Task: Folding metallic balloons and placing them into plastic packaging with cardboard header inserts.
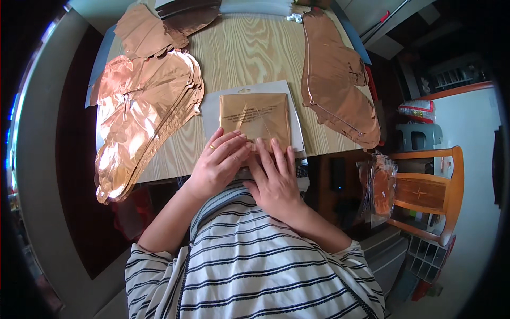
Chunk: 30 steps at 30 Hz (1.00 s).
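Resting on folded copper foil [255,119] atop white card [212,125] with right hand [277,185] spread and left hand [213,166] bent (cannot tell if pinching), probably flattening. See foil stacks [146,109] at 2 sides of white card, presumably leaving room.

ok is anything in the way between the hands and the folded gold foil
Nothing visible: fingers of the left hand and right hand rest on the near part of the folded gold foil. The pale card lies beneath it, not between.
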Motion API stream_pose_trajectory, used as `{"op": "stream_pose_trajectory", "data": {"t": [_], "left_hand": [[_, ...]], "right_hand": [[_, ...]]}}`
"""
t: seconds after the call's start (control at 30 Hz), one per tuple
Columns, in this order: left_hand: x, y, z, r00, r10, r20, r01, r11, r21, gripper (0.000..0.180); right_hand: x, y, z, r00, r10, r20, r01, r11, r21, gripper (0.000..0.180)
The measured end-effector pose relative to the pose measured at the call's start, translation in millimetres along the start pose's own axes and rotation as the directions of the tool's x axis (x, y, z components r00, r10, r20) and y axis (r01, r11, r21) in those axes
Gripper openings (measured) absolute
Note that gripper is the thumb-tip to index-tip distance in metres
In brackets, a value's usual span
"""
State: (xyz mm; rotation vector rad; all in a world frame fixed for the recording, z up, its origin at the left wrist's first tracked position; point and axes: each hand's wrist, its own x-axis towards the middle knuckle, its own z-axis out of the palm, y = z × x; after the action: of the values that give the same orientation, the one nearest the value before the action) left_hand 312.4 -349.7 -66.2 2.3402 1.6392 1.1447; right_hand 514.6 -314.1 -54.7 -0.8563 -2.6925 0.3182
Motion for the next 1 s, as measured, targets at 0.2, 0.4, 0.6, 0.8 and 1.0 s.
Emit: {"op": "stream_pose_trajectory", "data": {"t": [0.2,0.4,0.6,0.8,1.0], "left_hand": [[1.9,2.2,-2.0,1.0,-0.002,0.018,0.002,1.0,-0.029,0.038],[3.9,2.8,-3.0,0.999,-0.002,0.048,0.004,0.999,-0.043,0.036],[5.7,2.4,-4.0,0.997,0.015,0.075,-0.013,1.0,-0.028,0.034],[5.5,-1.0,-4.8,0.994,-0.026,0.11,0.026,1.0,0.001,0.031],[11.8,-15.1,-11.0,0.986,-0.033,0.163,0.039,0.999,-0.035,0.027]], "right_hand": [[-3.9,20.5,6.2,0.995,-0.086,0.044,0.083,0.995,0.058,0.061],[0.0,39.5,-2.4,0.976,-0.195,0.095,0.188,0.98,0.071,0.058],[1.5,50.2,-5.2,0.966,-0.251,0.063,0.244,0.965,0.098,0.058],[-11.6,41.2,-10.9,0.925,-0.297,-0.237,0.323,0.943,0.08,0.031],[27.5,72.9,-58.6,0.867,-0.236,-0.439,0.348,0.917,0.194,0.012]]}}
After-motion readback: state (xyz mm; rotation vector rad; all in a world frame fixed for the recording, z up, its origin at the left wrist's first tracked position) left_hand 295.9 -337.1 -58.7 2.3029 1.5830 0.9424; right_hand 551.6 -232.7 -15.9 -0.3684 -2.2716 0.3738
